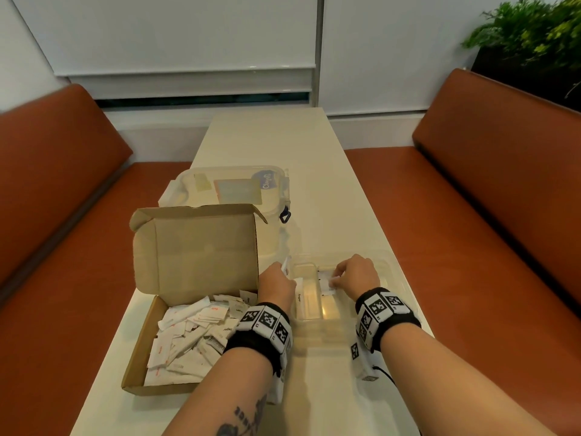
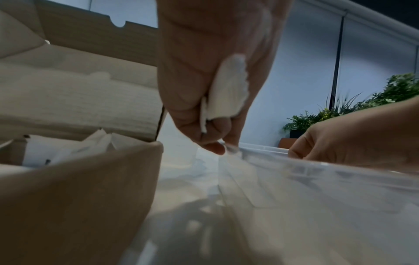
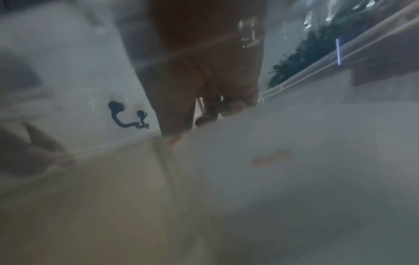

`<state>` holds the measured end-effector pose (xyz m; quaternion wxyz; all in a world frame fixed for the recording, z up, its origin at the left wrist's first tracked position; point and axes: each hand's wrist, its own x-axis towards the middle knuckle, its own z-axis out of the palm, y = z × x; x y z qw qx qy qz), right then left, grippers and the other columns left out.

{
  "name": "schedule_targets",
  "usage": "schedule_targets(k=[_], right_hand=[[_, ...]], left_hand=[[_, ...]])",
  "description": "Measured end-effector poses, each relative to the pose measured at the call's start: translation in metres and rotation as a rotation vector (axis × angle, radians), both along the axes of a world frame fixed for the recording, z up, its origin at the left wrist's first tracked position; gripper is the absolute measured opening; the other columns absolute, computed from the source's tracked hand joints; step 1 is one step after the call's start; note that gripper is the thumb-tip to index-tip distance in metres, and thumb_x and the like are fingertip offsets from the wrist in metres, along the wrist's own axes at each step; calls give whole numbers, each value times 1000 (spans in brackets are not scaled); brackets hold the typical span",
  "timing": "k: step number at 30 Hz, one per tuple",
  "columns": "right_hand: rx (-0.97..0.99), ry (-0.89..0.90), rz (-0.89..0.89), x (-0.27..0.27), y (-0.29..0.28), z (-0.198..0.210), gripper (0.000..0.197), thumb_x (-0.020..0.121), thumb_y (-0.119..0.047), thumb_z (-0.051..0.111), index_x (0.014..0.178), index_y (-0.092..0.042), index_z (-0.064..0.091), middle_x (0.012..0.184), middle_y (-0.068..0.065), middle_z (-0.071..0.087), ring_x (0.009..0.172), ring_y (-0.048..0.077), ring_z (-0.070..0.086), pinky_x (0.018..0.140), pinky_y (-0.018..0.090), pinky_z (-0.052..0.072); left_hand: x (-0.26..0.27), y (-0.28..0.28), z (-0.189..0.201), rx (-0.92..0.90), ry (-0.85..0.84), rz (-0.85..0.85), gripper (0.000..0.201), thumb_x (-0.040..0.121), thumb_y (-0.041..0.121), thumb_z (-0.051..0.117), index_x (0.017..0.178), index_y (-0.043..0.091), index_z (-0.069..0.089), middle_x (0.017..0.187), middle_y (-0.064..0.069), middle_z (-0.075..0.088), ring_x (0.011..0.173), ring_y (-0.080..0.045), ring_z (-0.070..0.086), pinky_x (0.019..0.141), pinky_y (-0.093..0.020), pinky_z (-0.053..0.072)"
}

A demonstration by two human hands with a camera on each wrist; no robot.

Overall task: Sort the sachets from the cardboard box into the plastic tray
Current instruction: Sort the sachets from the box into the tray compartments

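Note:
An open cardboard box (image 1: pixel 138 350) on the left of the table holds several white sachets (image 1: pixel 188 338). To its right stands a clear plastic tray (image 1: pixel 396 272) with compartments; a long "Sugar" sachet (image 1: pixel 300 298) lies in its left compartment. My left hand (image 1: pixel 276 281) hovers between box and tray, its fingers curled round a white sachet (image 2: pixel 229 91). My right hand (image 1: pixel 355 272) reaches into the tray and pinches a white sachet (image 1: pixel 328 280) low in the middle compartment. The right wrist view is blurred and looks through the tray wall (image 3: pixel 294 161).
A clear lidded plastic container (image 1: pixel 232 187) stands behind the box's raised lid (image 1: pixel 201 250). Orange bench seats (image 1: pixel 471 215) flank the narrow cream table (image 1: pixel 267 136). A green plant (image 1: pixel 534 29) sits at the back right.

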<state>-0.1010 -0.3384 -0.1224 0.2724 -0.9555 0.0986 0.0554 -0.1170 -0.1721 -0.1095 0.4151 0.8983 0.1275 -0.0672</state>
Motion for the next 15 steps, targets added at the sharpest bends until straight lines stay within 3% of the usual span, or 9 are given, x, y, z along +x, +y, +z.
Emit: schedule_targets(k=[7,11,15], right_hand=[[-234,-106,194,-2,3,-4,31,73,-25,75,96,-17,55,99,1,52,100,20,43,70,25,38],[-308,-125,226,-1,3,-6,27,78,-28,71,98,-16,59,103,2,53,104,21,43,71,25,39],[-349,-149,221,-1,3,-7,20,84,-25,63,100,-13,64,106,4,54,106,22,44,75,27,42]], left_hand=[[-1,0,2,18,23,-22,22,87,4,59,108,-1,56,110,-16,60,96,-28,57,73,-28,42],[0,0,5,14,22,-20,21,87,3,58,108,-2,55,110,-17,60,89,-24,53,71,-28,40],[-1,0,6,21,22,-25,22,88,3,59,108,-2,55,110,-17,60,92,-26,55,72,-28,42]])
